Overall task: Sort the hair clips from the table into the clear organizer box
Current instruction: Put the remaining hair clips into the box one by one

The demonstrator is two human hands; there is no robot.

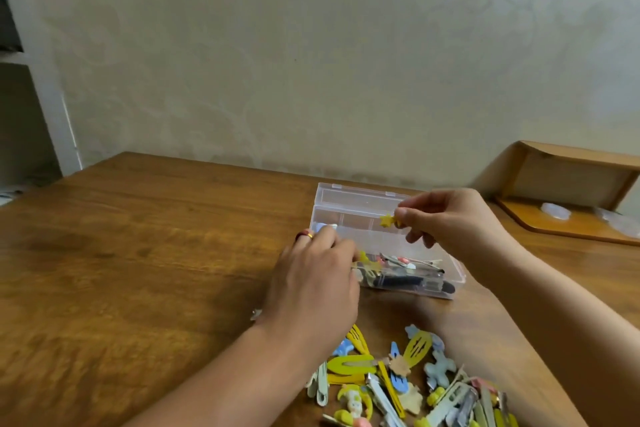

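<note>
Yellow star clip (pixel 387 220) pinched in right hand (pixel 450 222), clear organizer box (pixel 360 204) open

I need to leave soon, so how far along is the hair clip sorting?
Early stage. Done: a few clips lie in the clear organizer box. In hand: the right hand pinches a yellow star clip over the box; the left hand is at its near corner. Left: a large pile of clips on the table.

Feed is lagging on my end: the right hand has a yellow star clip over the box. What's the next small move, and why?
Probably lower the right hand and release the yellow star clip into the open compartment below. It is pinched above the clear organizer box, while the left hand is at the near compartment.
</note>
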